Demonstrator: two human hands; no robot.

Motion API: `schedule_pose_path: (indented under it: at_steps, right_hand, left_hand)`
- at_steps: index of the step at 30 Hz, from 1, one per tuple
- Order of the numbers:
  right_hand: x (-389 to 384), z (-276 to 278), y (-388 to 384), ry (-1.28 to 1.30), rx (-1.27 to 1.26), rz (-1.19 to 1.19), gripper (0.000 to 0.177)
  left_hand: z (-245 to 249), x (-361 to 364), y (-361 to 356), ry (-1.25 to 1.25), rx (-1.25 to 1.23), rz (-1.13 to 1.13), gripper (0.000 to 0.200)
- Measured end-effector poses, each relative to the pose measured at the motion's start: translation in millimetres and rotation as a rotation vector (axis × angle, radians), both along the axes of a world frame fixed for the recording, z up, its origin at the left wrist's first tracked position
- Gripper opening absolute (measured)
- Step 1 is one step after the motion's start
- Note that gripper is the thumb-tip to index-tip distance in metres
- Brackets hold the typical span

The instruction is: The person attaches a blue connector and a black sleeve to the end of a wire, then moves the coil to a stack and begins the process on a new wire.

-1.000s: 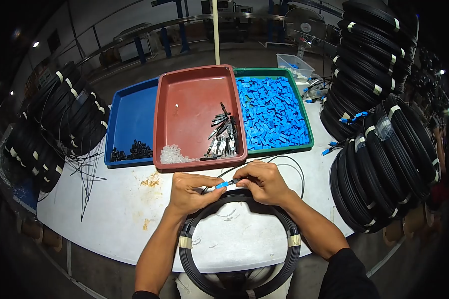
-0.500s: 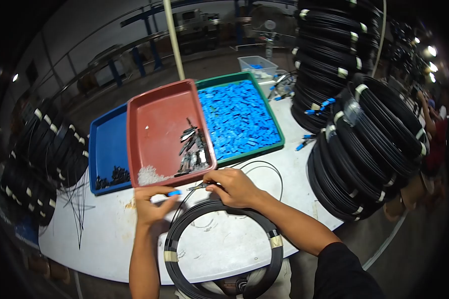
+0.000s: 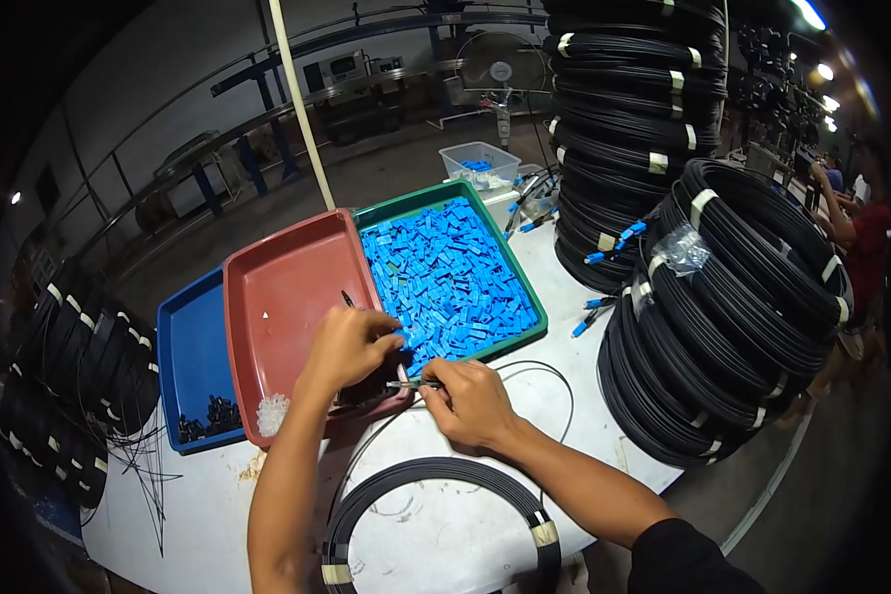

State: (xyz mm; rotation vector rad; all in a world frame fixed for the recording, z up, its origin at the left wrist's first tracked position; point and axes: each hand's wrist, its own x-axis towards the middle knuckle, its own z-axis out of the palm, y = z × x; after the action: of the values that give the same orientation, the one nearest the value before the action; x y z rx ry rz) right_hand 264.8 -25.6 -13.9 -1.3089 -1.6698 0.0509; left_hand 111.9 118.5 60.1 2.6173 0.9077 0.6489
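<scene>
My right hand (image 3: pixel 470 401) pinches a cable end with a slim connector (image 3: pixel 398 384), pointing left just over the front edge of the red tray (image 3: pixel 287 262). Thin black cable runs from there to the taped coil (image 3: pixel 441 467) lying in front of me. Reaching over the red tray's right side, my left hand (image 3: pixel 346 346) has thumb and forefinger drawn close together beside the blue connector housings (image 3: pixel 455 277). Whatever sits between those fingertips is too small to make out. The housings fill the green tray (image 3: pixel 523 272); my left hand hides part of the red tray's contents.
A blue tray (image 3: pixel 193 332) with small black parts stands left. Clear plastic pieces (image 3: pixel 272 414) lie in the red tray's corner. Tall stacks of cable coils (image 3: pixel 723 327) rise on the right, more coils (image 3: pixel 79 366) on the left. A clear bin (image 3: pixel 480 168) sits behind; a person (image 3: pixel 866 228) is far right.
My left hand, which held a blue connector housing in front of the trays, has moved up and right to the green tray's edge. My right hand still holds the cable end. The view has shifted.
</scene>
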Motion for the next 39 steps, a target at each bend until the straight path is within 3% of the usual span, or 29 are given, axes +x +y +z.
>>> schedule_pose_path:
  at_steps: [2,5,8,9,10,12,13,16,21,23,27,29,34,36,39]
  right_hand:
    - [2,0,1,-0.022,-0.036,-0.010,0.013]
    - [5,-2,3,0.012,-0.029,-0.049,0.011]
    - [7,-3,5,0.007,-0.065,-0.057,0.011]
    - [7,-4,6,-0.006,-0.053,-0.052,0.011]
    - [7,-6,6,-0.006,-0.058,-0.052,0.011]
    - [6,-8,8,-0.018,-0.020,-0.034,0.011]
    - [5,-8,8,-0.033,0.003,-0.031,0.010]
    - [4,-7,7,-0.054,0.031,-0.023,0.010]
    - [4,-9,7,-0.052,0.019,-0.012,0.010]
    - [4,-9,7,-0.054,0.018,-0.009,0.010]
    - [4,-9,7,-0.065,0.017,-0.003,0.011]
    - [6,-9,7,-0.075,0.020,-0.003,0.011]
    - [10,-13,11,-0.036,0.094,0.033,0.011]
    - [9,-15,11,-0.030,0.090,0.046,0.011]
    - [3,-11,7,-0.028,0.114,0.078,0.013]
  left_hand:
    - [5,29,12,-0.004,0.082,-0.035,0.021]
    - [6,67,30,-0.402,0.039,-0.104,0.045]
    - [1,78,52,-0.518,0.078,-0.170,0.042]
    - [2,75,60,-0.367,0.044,-0.129,0.044]
    - [1,72,64,-0.366,0.040,-0.128,0.044]
    - [-3,67,72,-0.064,0.222,-0.017,0.040]
    - [-6,67,75,-0.061,0.220,-0.016,0.040]
    - [-15,68,83,0.053,0.589,-0.153,0.029]
    - [-12,85,72,0.226,0.548,-0.008,0.016]
    - [-9,89,67,0.307,0.439,0.082,0.013]
    - [-20,91,80,0.271,0.358,0.008,0.017]
    - [-20,90,77,0.017,0.232,-0.041,0.019]
    - [-6,74,65,-0.306,-0.049,-0.129,0.019]
    - [-7,60,63,-0.549,-0.369,-0.212,0.021]
    - [-5,26,38,-0.651,-0.534,-0.271,0.028]
